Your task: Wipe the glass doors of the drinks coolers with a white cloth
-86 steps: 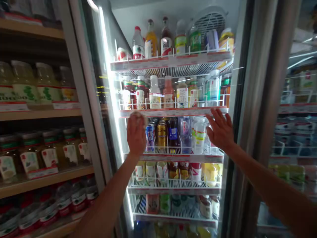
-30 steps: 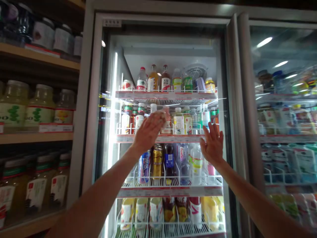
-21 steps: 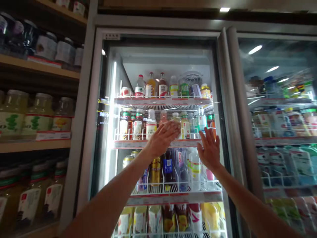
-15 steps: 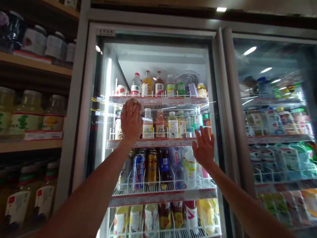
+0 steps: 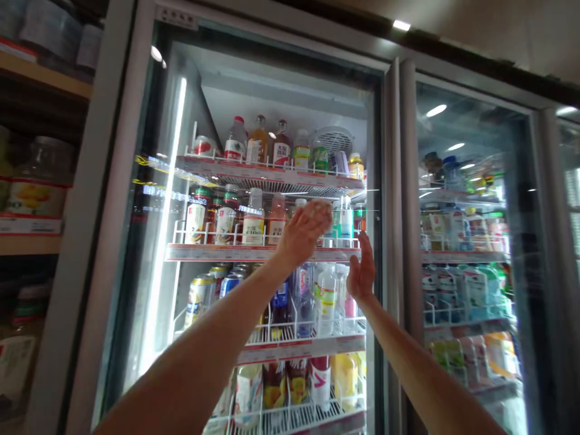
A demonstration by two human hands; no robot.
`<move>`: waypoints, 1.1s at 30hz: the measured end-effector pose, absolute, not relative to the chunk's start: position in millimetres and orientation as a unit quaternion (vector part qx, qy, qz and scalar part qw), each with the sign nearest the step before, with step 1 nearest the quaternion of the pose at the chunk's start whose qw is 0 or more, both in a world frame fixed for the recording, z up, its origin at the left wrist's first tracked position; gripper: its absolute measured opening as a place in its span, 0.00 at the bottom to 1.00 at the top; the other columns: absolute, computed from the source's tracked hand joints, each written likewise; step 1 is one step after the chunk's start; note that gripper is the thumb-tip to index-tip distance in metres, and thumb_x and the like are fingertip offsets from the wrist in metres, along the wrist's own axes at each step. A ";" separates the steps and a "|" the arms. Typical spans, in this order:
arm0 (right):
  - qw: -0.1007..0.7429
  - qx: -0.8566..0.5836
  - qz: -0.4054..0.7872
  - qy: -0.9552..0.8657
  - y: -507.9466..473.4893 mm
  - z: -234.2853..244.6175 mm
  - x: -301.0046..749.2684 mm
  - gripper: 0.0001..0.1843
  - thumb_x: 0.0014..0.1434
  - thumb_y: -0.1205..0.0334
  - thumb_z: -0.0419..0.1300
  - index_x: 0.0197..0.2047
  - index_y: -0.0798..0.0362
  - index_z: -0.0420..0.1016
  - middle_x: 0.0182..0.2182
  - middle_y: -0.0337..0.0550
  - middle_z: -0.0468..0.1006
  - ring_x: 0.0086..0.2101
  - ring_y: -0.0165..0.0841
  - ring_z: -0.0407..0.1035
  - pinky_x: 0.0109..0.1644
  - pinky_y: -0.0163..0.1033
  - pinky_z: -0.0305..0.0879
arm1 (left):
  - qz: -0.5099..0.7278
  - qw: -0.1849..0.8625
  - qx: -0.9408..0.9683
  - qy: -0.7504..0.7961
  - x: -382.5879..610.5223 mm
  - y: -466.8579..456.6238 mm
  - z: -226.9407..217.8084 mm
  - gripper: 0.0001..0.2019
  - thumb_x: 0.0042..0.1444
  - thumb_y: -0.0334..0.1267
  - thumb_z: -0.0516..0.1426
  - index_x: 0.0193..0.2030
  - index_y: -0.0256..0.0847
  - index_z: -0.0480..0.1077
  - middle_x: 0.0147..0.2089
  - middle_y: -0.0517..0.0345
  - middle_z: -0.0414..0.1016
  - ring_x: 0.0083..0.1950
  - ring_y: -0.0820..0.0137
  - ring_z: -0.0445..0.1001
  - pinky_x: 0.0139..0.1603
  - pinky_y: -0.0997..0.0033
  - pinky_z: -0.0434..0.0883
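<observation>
My left hand [image 5: 302,234] is in front of the drinks fridge's glass door [image 5: 290,78], at the height of the second shelf. Its fingers lie over a pale crumpled cloth [image 5: 322,216], blurred by motion and held against the glass. To the right, my right hand [image 5: 362,269] is near the door's right side, seen edge-on with thumb and fingers apart and nothing in it. Whether its palm touches the glass, I cannot tell. Behind the pane are several bottles, such as a red-capped bottle [image 5: 235,142], and cans, including a white-and-yellow can [image 5: 199,296].
A grey upright frame [image 5: 405,181] divides this door from a second glass-fronted fridge [image 5: 471,151] full of drinks on the right. To the left, wooden shelves [image 5: 45,75] carry jars and bottles. Light reflections [image 5: 163,160] show on the glass.
My left hand has swept rightward across the glass with the cloth, close to my right hand. My right hand has turned edge-on. The view has shifted and tilted.
</observation>
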State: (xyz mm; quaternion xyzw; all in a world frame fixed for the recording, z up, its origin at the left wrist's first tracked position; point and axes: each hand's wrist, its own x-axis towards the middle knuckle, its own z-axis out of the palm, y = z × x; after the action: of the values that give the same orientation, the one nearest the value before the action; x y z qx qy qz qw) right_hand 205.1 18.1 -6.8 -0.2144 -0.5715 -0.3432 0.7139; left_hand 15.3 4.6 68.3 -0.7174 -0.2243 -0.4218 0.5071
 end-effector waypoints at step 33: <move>0.489 -0.315 -0.498 -0.643 -3.0 -165.0 251.2 0.32 0.61 0.71 0.50 0.67 0.47 0.49 0.63 0.48 0.59 0.62 0.41 0.54 0.59 0.51 0.65 | -0.429 0.499 -0.688 -0.305 -57.0 2.7 -67.4 0.40 0.57 0.55 0.50 0.69 0.37 0.38 0.69 0.45 0.48 0.71 0.62 0.41 0.70 0.56 0.39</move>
State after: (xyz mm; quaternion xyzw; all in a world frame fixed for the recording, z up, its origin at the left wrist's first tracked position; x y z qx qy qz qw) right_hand 251.2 -3.0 -165.0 -0.3149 -0.6426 -0.4985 0.4893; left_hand -57.0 2.7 -67.4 -0.6881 -0.3054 -0.4294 0.4988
